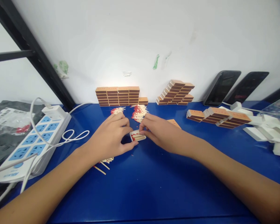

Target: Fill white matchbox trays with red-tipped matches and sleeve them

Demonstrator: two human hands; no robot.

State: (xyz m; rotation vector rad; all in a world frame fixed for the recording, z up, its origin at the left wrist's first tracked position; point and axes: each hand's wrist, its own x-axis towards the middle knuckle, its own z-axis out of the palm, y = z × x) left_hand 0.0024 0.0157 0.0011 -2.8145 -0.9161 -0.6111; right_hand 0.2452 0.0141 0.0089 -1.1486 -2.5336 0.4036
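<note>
Well left of the tray (138, 137), a power strip (43, 137) is laid on the blue table (158, 189). Near-left of the tray, loose matches (105, 163) are partly hidden. At the tray's left end, the left hand (110, 135) is placed: tray is gripped, thumb at near edge, index finger apparently toward the far side. Beyond and left of the tray, a box wall (118, 97) is stacked, with a small match pile (118, 110) in front.

Tray itself is held between both hands, long axis roughly left-right, open side up. Sticks are laid roughly along that axis, most red heads toward the left end. Directly beyond it, a bigger match pile (139, 113) is heaped.

At the tray's right end, the right hand (160, 130) is positioned; fingertips are bunched at the rim, and whether a match is pinched cannot be told. Tray lies just left of those fingertips, about in line with its long axis. Neither hand can be called nearer.

Well right of the tray, spare trays (266, 128) are piled.
</note>
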